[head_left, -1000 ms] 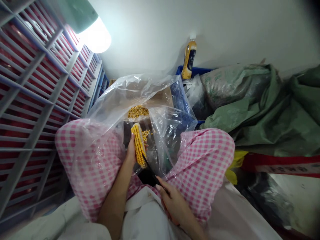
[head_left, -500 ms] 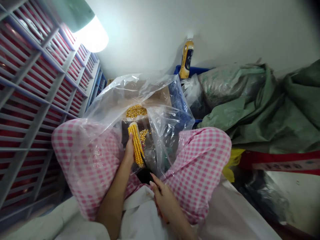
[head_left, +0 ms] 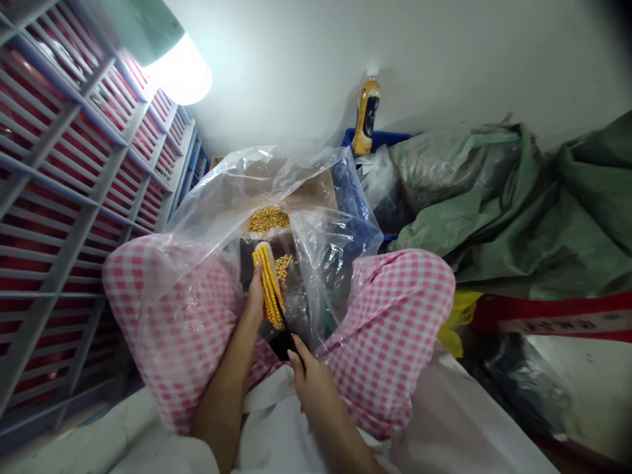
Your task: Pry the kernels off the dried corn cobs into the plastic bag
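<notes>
My left hand (head_left: pixel 255 296) is closed around an ear of corn (head_left: pixel 267 283), tilted over the clear plastic bag. A strip of pale cob shows along its right side, where kernels are gone. My right hand (head_left: pixel 309 368) grips a thin dark rod-like tool (head_left: pixel 285 320), whose exact kind I cannot make out. The tool's tip touches the lower right side of the ear. Loose corn kernels (head_left: pixel 283 268) lie just beyond the ear, and a larger heap of kernels (head_left: pixel 268 218) sits deeper in the bag.
The clear plastic bag (head_left: pixel 316 172) lines a cardboard box between two checkered knees. A slatted crate (head_left: pixel 89 210) rises at the left under a bright lamp (head_left: pixel 182 72). A yellow bottle (head_left: pixel 366 115), a stuffed sack (head_left: pixel 454 161) and green cloth (head_left: pixel 518 237) lie right.
My right hand has shifted slightly forward and left, pushing the tool further up along the ear. My left hand and the corn stay almost in place.
</notes>
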A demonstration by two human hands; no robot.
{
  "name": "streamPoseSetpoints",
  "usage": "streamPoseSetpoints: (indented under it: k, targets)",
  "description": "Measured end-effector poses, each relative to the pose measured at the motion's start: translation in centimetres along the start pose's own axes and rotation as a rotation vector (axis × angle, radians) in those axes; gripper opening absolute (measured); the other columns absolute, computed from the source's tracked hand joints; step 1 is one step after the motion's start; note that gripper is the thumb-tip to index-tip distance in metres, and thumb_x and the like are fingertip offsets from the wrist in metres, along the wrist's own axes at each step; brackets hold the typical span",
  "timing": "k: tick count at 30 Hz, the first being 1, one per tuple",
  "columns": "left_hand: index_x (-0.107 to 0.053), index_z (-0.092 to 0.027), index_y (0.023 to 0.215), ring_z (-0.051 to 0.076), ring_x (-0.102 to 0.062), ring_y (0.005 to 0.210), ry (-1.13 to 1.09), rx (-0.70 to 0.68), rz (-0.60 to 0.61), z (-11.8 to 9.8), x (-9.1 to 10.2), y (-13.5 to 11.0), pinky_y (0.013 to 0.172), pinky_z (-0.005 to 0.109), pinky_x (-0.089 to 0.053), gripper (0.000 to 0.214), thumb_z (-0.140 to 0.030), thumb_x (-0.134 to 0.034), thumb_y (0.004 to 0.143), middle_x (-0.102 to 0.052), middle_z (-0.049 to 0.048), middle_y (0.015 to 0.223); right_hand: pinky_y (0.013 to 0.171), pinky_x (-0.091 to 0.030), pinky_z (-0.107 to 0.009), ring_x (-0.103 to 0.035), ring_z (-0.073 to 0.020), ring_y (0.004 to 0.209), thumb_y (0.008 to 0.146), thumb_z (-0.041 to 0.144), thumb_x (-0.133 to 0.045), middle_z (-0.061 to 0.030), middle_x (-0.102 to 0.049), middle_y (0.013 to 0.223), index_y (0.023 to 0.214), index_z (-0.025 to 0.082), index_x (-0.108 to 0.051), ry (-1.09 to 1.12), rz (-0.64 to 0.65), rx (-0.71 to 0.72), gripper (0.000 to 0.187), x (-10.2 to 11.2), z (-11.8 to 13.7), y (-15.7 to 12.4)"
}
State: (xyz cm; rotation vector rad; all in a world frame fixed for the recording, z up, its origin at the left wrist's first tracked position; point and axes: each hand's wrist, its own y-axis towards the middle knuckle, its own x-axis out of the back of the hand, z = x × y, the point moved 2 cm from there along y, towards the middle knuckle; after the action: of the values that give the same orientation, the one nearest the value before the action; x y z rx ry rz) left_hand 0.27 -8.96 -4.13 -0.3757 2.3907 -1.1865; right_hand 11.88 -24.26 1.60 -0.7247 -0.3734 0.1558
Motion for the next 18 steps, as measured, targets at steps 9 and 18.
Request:
streamPoseSetpoints:
  k: [9, 18]
  targets:
    - [-0.068, -0.008, 0.088, 0.019, -0.057, 0.04, 0.054, -0.006, -0.033, -0.08, 0.11, 0.25, 0.038, 0.027, -0.044, 0.065, -0.06, -0.028, 0.089, -0.062, 0.007, 0.05, 0.032, -0.038, -0.021, -0.045, -0.0122, 0.033, 0.095, 0.041, -0.032, 0.0034, -0.049, 0.05, 0.142, 0.019, -0.04, 0.106, 0.114, -0.088, 0.053, -0.09, 0.16, 0.49]
    - [-0.067, -0.01, 0.09, 0.02, -0.062, 0.046, 0.033, -0.036, -0.014, 0.0, 0.38, 0.47, 0.042, 0.026, -0.046, 0.062, -0.057, -0.027, 0.091, -0.061, 0.0052, 0.049, 0.034, -0.039, -0.02, -0.046, -0.0113, 0.034, 0.096, 0.044, -0.032, 0.0015, -0.055, 0.055, 0.143, 0.02, -0.038, 0.093, 0.114, -0.107, 0.054, -0.32, 0.39, 0.89]
